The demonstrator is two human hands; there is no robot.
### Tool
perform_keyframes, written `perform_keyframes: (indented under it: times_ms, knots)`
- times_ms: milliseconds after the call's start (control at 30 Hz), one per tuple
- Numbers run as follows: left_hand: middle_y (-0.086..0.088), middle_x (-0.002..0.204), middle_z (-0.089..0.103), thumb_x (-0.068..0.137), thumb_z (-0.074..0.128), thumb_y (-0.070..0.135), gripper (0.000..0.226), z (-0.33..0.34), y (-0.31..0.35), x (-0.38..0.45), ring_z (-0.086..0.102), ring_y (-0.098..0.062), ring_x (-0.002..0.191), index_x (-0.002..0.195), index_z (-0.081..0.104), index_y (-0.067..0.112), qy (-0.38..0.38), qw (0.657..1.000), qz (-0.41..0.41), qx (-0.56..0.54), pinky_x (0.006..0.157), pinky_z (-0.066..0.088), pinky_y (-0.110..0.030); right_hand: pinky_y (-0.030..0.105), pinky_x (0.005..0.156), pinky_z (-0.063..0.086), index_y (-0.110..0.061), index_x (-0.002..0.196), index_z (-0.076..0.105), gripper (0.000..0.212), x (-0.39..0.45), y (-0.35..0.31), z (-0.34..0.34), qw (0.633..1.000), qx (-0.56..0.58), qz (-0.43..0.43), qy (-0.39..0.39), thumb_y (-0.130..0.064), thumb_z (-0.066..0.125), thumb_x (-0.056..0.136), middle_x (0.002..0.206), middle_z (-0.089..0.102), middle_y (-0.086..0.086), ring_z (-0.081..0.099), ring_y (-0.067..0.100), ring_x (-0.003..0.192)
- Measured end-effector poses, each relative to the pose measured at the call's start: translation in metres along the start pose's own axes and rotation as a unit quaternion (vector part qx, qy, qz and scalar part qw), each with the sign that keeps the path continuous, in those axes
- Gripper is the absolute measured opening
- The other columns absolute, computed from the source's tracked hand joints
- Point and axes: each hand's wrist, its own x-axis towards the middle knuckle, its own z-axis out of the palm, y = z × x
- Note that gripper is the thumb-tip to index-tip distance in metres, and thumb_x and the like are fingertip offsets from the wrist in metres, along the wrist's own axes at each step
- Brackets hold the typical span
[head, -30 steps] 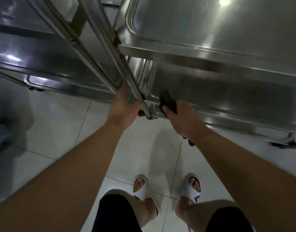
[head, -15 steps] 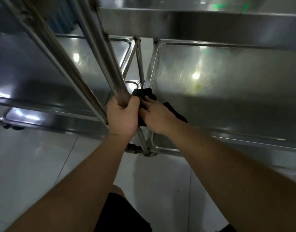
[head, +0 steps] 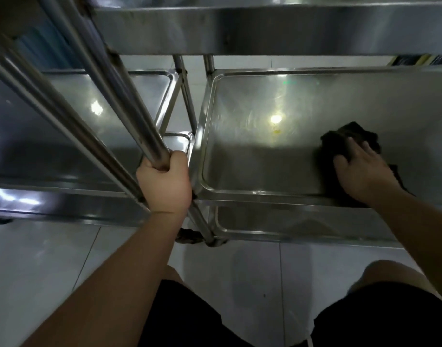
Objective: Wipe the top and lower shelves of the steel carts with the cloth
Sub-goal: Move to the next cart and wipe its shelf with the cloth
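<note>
Two steel carts stand side by side. My right hand (head: 360,169) presses a black cloth (head: 350,135) flat on the middle shelf (head: 252,156) of the right cart, near its front right part. A small yellow spot (head: 276,131) lies on that shelf left of the cloth. My left hand (head: 165,181) is wrapped around a slanted steel post (head: 120,96) at the right cart's front left corner. The top shelf edge (head: 265,28) of the right cart runs across above. A lower shelf (head: 302,226) shows below the front rim.
The left cart's shelf (head: 65,126) lies to the left behind several slanted steel tubes. A caster (head: 187,235) sits under the right cart's corner on the white tiled floor (head: 52,271). My knees in black shorts (head: 380,319) are at the bottom.
My right hand has slid the cloth from the shelf's front left corner across to its right side. The left hand stays on the post. The view has dropped lower.
</note>
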Motion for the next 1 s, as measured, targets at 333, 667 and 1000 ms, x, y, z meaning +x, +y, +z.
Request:
perform_keyframes:
  times_ms: [333,667,1000]
  knots:
    - [-0.026,0.053,0.039,0.071,0.059,0.027,0.037,0.001,0.0,0.003,0.04,-0.035,0.047,0.058,0.041,-0.004,-0.005,1.0,0.017,-0.019,0.05,0.037,-0.032,0.046,0.13,0.004,-0.025,0.167,0.017,0.068,0.005,-0.241,0.082,0.97,-0.025,-0.241,-0.021,-0.052,0.025,0.106,0.175,0.011,-0.004,0.002,0.021,0.162]
    - [-0.02,0.056,0.033,0.072,0.056,0.024,0.034,0.002,0.004,-0.002,0.039,-0.022,0.044,0.064,0.041,-0.006,-0.025,0.999,0.019,-0.043,0.046,0.034,-0.026,0.041,0.124,0.026,-0.031,0.159,0.041,0.068,0.023,-0.103,0.031,0.973,-0.009,-0.23,0.011,-0.056,0.037,0.096,0.167,0.036,-0.004,0.028,0.021,0.156]
    - [-0.032,0.061,0.03,0.074,0.058,0.023,0.039,0.002,-0.006,0.002,0.039,-0.026,0.047,0.066,0.035,-0.008,-0.012,0.998,0.034,-0.054,0.047,0.038,-0.028,0.045,0.109,0.04,-0.015,0.14,0.057,0.064,0.095,-0.158,0.026,0.994,0.052,-0.022,0.092,-0.053,0.035,0.094,0.144,0.054,0.019,0.049,0.039,0.135]
